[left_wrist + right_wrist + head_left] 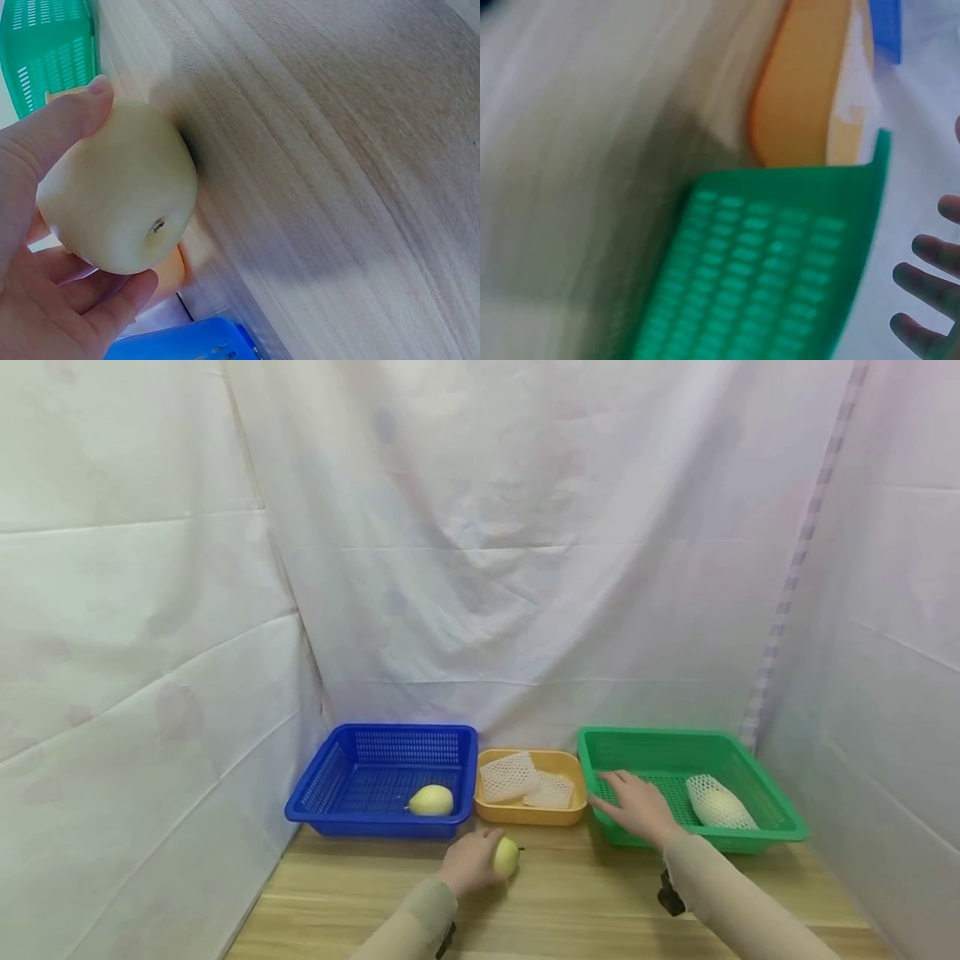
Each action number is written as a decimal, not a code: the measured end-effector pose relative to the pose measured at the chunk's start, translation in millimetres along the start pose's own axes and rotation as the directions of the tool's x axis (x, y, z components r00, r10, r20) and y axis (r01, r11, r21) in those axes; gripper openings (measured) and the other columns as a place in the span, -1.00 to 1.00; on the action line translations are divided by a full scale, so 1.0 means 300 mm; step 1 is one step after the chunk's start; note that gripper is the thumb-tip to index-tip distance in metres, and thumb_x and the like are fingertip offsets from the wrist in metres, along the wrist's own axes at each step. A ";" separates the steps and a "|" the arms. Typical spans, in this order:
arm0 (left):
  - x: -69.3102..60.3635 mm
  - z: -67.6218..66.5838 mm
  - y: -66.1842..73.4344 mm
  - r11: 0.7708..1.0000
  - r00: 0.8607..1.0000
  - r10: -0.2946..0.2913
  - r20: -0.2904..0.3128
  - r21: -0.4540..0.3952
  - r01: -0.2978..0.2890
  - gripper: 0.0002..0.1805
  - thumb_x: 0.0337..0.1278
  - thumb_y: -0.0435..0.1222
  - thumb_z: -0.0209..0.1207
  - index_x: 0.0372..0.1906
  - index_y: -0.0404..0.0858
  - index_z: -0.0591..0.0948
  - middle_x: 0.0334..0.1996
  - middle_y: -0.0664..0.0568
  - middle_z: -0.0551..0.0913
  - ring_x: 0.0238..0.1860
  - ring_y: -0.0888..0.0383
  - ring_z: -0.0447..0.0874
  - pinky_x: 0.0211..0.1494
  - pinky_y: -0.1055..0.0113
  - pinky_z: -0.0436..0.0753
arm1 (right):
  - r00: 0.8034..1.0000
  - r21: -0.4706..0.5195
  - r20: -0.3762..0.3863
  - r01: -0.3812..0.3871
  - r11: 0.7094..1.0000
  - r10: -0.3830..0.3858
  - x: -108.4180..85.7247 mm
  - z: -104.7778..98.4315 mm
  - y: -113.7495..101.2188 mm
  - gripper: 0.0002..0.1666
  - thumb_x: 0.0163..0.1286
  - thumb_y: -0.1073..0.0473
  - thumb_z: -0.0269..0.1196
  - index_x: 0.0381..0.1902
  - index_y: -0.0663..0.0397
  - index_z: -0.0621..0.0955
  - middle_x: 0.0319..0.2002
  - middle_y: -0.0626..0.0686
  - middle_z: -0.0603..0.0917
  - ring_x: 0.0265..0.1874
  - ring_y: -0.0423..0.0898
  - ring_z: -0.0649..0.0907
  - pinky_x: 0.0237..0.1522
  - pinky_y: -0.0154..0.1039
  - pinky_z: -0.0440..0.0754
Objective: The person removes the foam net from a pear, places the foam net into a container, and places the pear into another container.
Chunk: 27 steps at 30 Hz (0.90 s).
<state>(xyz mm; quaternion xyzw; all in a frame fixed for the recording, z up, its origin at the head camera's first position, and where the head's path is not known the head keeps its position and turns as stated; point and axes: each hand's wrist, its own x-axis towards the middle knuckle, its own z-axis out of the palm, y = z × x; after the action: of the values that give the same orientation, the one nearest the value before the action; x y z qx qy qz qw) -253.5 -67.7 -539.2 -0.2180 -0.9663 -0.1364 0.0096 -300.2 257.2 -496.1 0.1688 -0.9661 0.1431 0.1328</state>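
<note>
My left hand (pixel 471 862) grips a pale yellow pear (pixel 506 857) just above the wooden table, in front of the baskets. In the left wrist view, thumb and fingers wrap the sides of that pear (pixel 124 184). My right hand (pixel 637 806) is over the near left part of the green basket (pixel 652 739), fingers spread and holding nothing. Inside the green basket lies a pear in a white foam net (pixel 722 803). Two white foam nets (pixel 510 776) lie in the small orange basket (pixel 531 816). Another pear (pixel 431 800) sits in the blue basket (pixel 382 827).
The blue, orange and green baskets stand in a row at the back of the wooden table (pixel 570 902). White cloth (pixel 480 568) hangs behind them and along both sides. Each wrist wears a dark strap device (pixel 670 893).
</note>
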 end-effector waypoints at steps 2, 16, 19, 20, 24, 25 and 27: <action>0.001 0.000 0.000 1.000 1.000 0.003 0.000 -0.002 -0.003 -0.14 -0.27 0.00 0.50 0.24 -0.23 0.50 0.03 -0.07 0.60 -0.09 0.00 0.60 -0.07 0.10 0.60 | 1.000 -0.013 -0.007 -0.004 1.000 0.004 -0.026 0.005 0.015 -0.27 0.31 -0.35 0.16 0.22 0.03 0.54 0.11 0.17 0.58 0.06 0.21 0.56 0.00 0.34 0.42; 0.005 0.007 -0.007 1.000 1.000 -0.007 0.007 -0.010 0.007 -0.16 -0.28 0.01 0.50 0.22 -0.20 0.52 0.02 -0.06 0.60 -0.10 0.01 0.59 -0.07 0.08 0.60 | 0.999 -0.055 0.031 -0.029 0.998 0.031 -0.122 0.053 0.031 -0.06 0.21 -0.60 -0.05 0.18 -0.01 0.57 0.09 0.17 0.59 0.04 0.22 0.57 -0.01 0.38 0.40; 0.003 0.009 -0.009 1.000 1.000 0.001 -0.005 -0.015 -0.001 -0.17 -0.29 0.00 0.50 0.22 -0.20 0.52 0.00 -0.06 0.61 -0.11 0.01 0.59 -0.09 0.10 0.59 | 0.998 -0.059 0.039 -0.039 0.997 0.042 -0.128 0.070 0.028 -0.05 0.20 -0.62 -0.06 0.17 -0.04 0.58 0.09 0.15 0.59 0.05 0.21 0.57 0.00 0.38 0.39; 0.002 0.008 -0.009 1.000 1.000 0.004 -0.008 -0.018 -0.004 -0.17 -0.29 0.00 0.50 0.22 -0.20 0.52 0.00 -0.05 0.61 -0.11 0.02 0.59 -0.09 0.11 0.59 | 0.998 -0.056 0.041 -0.043 0.997 0.045 -0.130 0.077 0.026 -0.06 0.19 -0.62 -0.06 0.17 -0.04 0.58 0.09 0.15 0.59 0.05 0.20 0.57 0.00 0.37 0.40; 0.000 0.007 -0.012 0.999 1.000 0.014 -0.010 -0.030 -0.015 -0.18 -0.29 -0.02 0.50 0.22 -0.20 0.52 -0.01 -0.04 0.61 -0.12 0.04 0.59 -0.10 0.14 0.59 | 0.998 -0.080 0.037 -0.039 0.996 0.042 -0.139 0.107 0.027 -0.10 0.22 -0.58 -0.01 0.16 -0.03 0.59 0.08 0.15 0.60 0.04 0.20 0.58 -0.01 0.35 0.41; 0.000 0.008 -0.012 0.999 1.000 0.015 -0.008 -0.033 -0.016 -0.18 -0.28 -0.02 0.50 0.22 -0.20 0.52 -0.01 -0.04 0.61 -0.12 0.04 0.59 -0.10 0.14 0.59 | 0.999 -0.092 0.033 -0.035 0.995 0.038 -0.141 0.114 0.028 -0.12 0.23 -0.55 0.02 0.15 -0.01 0.59 0.07 0.15 0.60 0.04 0.20 0.58 -0.02 0.34 0.41; 0.002 0.008 -0.015 0.999 1.000 0.017 -0.007 -0.033 -0.018 -0.18 -0.27 -0.02 0.49 0.22 -0.20 0.52 -0.01 -0.03 0.61 -0.12 0.04 0.59 -0.10 0.14 0.58 | 0.999 -0.119 0.022 -0.023 0.993 0.026 -0.144 0.124 0.028 -0.17 0.25 -0.50 0.08 0.14 0.02 0.60 0.05 0.16 0.61 0.02 0.20 0.58 -0.05 0.31 0.43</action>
<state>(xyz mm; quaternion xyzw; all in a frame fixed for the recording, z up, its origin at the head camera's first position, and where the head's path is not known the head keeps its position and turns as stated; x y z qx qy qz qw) -256.0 -70.7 -542.7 -0.2261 -0.9619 -0.1531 0.0102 -271.8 265.3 -545.5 0.1505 -0.9764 0.0850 0.1296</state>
